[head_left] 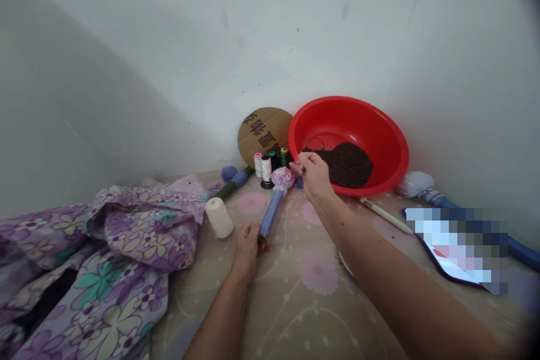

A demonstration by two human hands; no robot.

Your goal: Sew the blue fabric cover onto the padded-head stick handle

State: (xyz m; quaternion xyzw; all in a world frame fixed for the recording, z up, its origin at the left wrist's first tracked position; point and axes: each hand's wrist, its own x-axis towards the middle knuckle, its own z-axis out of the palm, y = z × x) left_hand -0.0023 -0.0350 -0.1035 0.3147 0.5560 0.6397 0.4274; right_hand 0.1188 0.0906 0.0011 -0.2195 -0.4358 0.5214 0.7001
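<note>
1. Stick (271, 215), blue-wrapped: slants away from the left hand (246, 244); lower end grasped in that hand's fingers (253, 228).
2. Round head (283, 178), pink-and-white, at the far end of the stick; sits just beside the right hand (316, 178), left of its fingers (306, 158).
3. Right fingers: pinched together, raised near the basin's rim. Cannot tell whether anything fine is held between them.
4. Red basin (390, 149): beyond and to the right of the right fingers, tilted toward the viewer; dark loose material (352, 166) inside.
5. Cardboard disc (264, 132): beyond the right fingers, to their left, leaning by the wall (169, 56). Small thread spools (265, 170) upright in front of it.
6. White thread cone (219, 217): left of the left fingers, apart from them, tilted. Green rod (226, 189) with blue wrapping lies behind it.
7. Purple floral fabric (139, 230): bunched, well left of the left fingers.
8. Right of the right fingers: beige slim tool (386, 215), phone (455, 250) with blurred screen, long blue rod (521, 248) with white rounded end.
9. All rests on a flower-patterned surface (295, 304).
</note>
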